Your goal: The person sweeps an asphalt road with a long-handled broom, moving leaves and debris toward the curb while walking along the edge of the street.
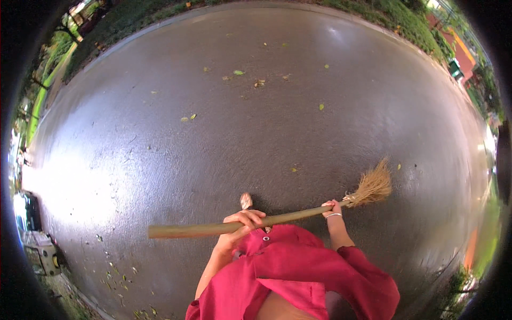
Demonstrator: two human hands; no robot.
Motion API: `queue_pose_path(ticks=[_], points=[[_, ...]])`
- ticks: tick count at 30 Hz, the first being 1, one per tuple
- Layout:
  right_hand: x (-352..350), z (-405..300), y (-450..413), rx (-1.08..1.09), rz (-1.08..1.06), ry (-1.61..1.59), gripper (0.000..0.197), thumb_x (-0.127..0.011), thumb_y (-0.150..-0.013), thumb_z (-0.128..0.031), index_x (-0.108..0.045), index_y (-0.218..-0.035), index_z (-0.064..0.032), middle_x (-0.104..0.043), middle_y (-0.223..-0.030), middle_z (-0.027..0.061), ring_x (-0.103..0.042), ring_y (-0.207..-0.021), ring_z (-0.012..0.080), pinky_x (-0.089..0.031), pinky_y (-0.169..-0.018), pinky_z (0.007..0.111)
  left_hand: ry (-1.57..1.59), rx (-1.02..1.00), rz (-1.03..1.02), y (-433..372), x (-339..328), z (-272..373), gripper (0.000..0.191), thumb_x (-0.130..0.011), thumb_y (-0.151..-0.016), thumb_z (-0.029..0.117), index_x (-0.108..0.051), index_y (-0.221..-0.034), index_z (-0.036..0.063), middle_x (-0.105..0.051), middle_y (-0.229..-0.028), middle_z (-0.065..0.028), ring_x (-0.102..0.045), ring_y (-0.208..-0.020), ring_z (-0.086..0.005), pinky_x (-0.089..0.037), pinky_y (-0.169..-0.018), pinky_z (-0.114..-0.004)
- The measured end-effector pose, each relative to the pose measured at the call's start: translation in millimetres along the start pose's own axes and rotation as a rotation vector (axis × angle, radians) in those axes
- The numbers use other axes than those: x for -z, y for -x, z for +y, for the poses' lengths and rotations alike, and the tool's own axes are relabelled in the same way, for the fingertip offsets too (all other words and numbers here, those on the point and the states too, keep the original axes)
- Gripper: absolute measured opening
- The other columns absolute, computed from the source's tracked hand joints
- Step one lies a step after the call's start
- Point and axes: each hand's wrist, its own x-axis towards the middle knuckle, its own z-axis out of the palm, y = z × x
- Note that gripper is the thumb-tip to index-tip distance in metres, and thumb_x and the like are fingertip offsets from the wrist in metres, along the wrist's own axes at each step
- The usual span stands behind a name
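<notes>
Across the front of my body runs a long wooden broom handle (192, 230), its cut end out to the left. My left hand (242, 224) is wrapped around the upper part of the handle. Lower down, near the bristles, my right hand (333, 208) grips the same handle, with a pale bangle at the wrist. The broom's straw bristles (372, 185) fan out to the right over the wet pavement (256, 148). A yellowish leaf (294, 169) lies ahead of the handle, and a smaller leaf (399, 166) is just right of the bristles. One shoe (246, 201) shows beyond my left hand.
Scattered leaves (260, 83) lie farther ahead, with more leaves (116, 276) at the lower left. Parked vehicles (40, 252) stand at the left edge. A kerb (180, 18) with grass borders the far side. A green bin (455, 69) stands at the upper right.
</notes>
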Motion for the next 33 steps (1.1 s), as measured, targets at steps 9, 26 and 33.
queue_pose_path(ticks=[9,26,33], points=[[-83.8,37.0,-68.3,0.045,0.069,-0.066,0.025,-0.048,-0.066,-0.006,-0.032,-0.047,-0.0111,-0.035,-0.043,-0.0005,-0.037,-0.038,0.0118,-0.036,-0.044,0.025,0.232,-0.045,0.072,-117.0,79.3,-4.4,0.020,-0.055,-0.071,0.018,-0.044,-0.060,0.0050,-0.047,-0.060,-0.0077,-0.046,-0.064,-0.0204,-0.035,-0.073,-0.037],[-336.6,321.2,-221.2,-0.453,0.035,0.453,0.022,-0.044,-0.072,-0.012,-0.037,-0.051,-0.0095,-0.034,-0.045,0.0019,-0.035,-0.039,0.0169,-0.036,-0.041,0.031,-0.003,-0.436,0.814,-178.5,151.1,136.4,0.028,-0.041,-0.078,0.019,-0.026,-0.055,0.0123,-0.023,-0.050,0.0022,-0.026,-0.049,-0.0095,-0.029,-0.061,-0.029],[-356.0,489.9,-187.9,-0.843,0.006,1.231,0.018,-0.046,-0.067,-0.011,-0.041,-0.050,-0.0081,-0.041,-0.045,0.0062,-0.043,-0.040,0.0205,-0.039,-0.040,0.034,-0.285,-0.811,1.387,-158.1,45.8,137.4,0.021,-0.037,-0.074,0.012,-0.030,-0.055,0.0128,-0.027,-0.051,-0.0005,-0.031,-0.052,-0.0133,-0.030,-0.064,-0.029]])
